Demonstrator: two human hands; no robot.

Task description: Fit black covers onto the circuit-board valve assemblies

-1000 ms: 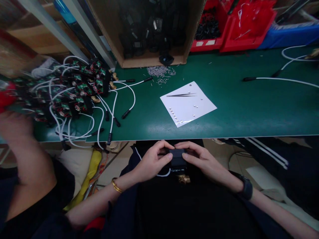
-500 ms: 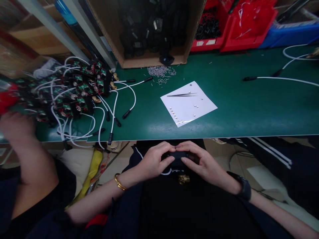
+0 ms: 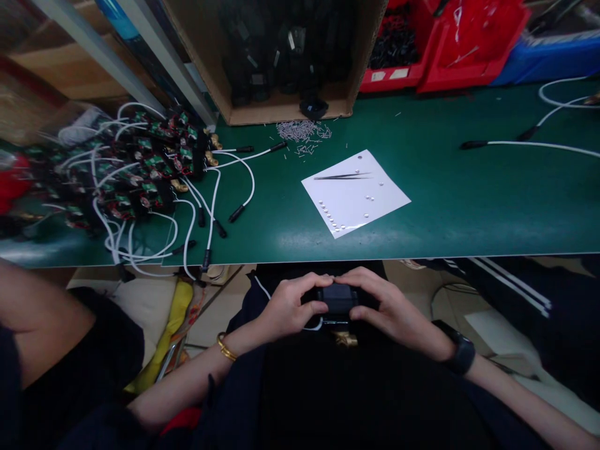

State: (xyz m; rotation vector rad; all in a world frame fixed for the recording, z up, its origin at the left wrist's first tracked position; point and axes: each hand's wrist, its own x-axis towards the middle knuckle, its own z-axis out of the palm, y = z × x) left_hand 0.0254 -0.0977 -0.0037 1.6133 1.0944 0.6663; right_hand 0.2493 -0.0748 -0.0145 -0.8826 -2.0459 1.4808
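— What is being held?
— A small black box [image 3: 336, 299] is being gripped between the left hand [image 3: 290, 306] and the right hand [image 3: 391, 309], fingers closed around its ends.
— And beyond the hands?
— A white paper sheet [image 3: 356, 194] is lying on the green counter [image 3: 469, 187].

Low centre of frame: left hand [image 3: 290, 306] and right hand [image 3: 389, 306] grip small black box [image 3: 337, 299] together; white paper sheet [image 3: 355, 192] on green bench [image 3: 469, 200] above.
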